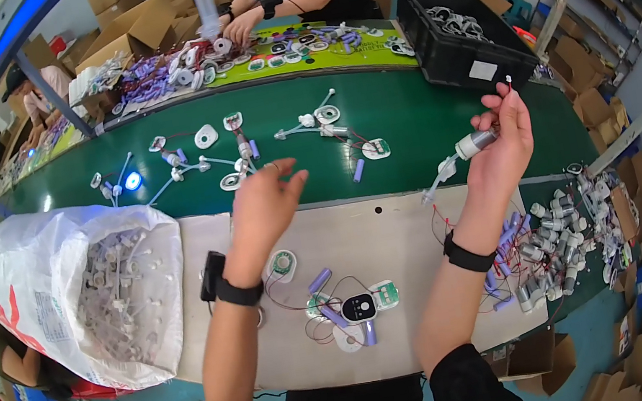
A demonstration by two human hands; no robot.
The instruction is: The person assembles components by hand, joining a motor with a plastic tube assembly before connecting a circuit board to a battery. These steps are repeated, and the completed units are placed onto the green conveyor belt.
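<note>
My right hand (504, 137) is raised at the right, over the edge between green surface and pale board. Thumb and fingertips pinch a thin wire with a small white plug (509, 79). Against the same palm lies a small silver motor (475, 142) with a white plastic linkage (444, 171) pointing down-left. My left hand (266, 201) hovers at the board's far edge, fingers loosely bent and apart, holding nothing visible. Nearer me on the board lie a black-faced module (359, 308), a green circuit board (385, 294), purple cylindrical cells (319, 280) and a round white part (281, 265).
At left a white sack (31, 291) spills white plastic linkages (128, 292). Silver motors (554, 246) are heaped at right. Partly wired assemblies (209, 164) lie on the green surface (405, 93). Beyond are a black crate (465, 49) and a co-worker's hands (245, 24) over piled parts.
</note>
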